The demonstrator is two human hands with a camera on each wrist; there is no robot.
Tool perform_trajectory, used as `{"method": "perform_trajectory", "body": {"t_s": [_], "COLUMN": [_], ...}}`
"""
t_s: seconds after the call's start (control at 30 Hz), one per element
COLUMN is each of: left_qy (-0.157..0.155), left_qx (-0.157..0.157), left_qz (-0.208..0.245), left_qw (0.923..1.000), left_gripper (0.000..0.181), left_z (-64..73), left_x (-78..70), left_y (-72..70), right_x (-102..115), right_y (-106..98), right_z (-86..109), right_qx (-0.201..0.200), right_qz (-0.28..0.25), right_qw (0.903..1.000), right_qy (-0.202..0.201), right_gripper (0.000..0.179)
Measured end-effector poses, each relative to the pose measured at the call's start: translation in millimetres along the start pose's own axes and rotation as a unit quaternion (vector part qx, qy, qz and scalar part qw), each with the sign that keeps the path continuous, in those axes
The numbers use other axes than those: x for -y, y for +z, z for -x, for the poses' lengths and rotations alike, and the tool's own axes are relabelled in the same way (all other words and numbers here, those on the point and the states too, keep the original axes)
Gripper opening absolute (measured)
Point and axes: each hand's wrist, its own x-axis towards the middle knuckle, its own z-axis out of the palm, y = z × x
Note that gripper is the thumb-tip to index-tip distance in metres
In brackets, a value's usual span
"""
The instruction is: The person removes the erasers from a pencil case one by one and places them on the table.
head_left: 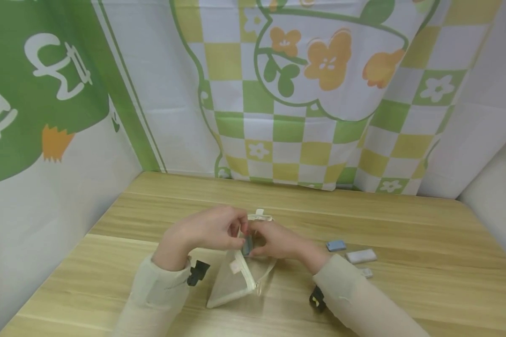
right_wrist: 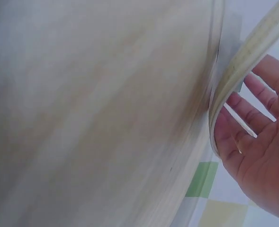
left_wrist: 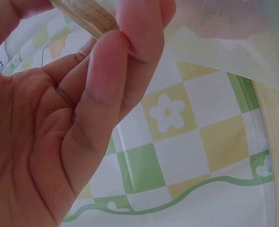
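Observation:
A see-through mesh zip pouch (head_left: 232, 284) with cream edging lies on the table in front of me, its mouth spread between both hands. My left hand (head_left: 212, 229) pinches the cream band (left_wrist: 89, 16) of the pouch between thumb and fingertips, clear in the left wrist view. On the other side, my right hand (head_left: 278, 241) has its fingers curled at the band (right_wrist: 224, 90) along the pouch's mouth. A small grey-blue piece (head_left: 247, 245) shows between the two hands at the opening; which hand bears it I cannot tell. A zip pull (head_left: 258, 288) hangs at the near corner.
Right of the pouch lie a small blue block (head_left: 336, 245), a white block (head_left: 360, 256) and a smaller whitish piece (head_left: 366, 273), partly behind the right sleeve (head_left: 341, 281). The wooden table (head_left: 152, 201) ends at a patterned curtain (head_left: 286, 126) behind.

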Motion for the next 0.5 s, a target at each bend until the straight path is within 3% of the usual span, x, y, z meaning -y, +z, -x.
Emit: {"method": "perform_trajectory", "body": {"t_s": [0.2, 0.5], "left_qy": [0.004, 0.005], "left_qx": [-0.001, 0.001], "left_qz": [-0.001, 0.006], "left_qw": [1.0000, 1.0000], "left_gripper": [0.017, 0.014], "left_z": [-0.6, -0.6], "left_x": [-0.1, -0.2], "left_y": [-0.5, 0.3], "right_x": [-3.2, -6.4], "right_y": [-4.4, -9.1], "right_z": [4.9, 9.6], "right_qx": [0.025, 0.060], "right_qz": [-0.023, -0.041], "right_qw": [0.9994, 0.9974], "right_qy": [0.012, -0.003], "right_gripper": [0.044, 0.044]}}
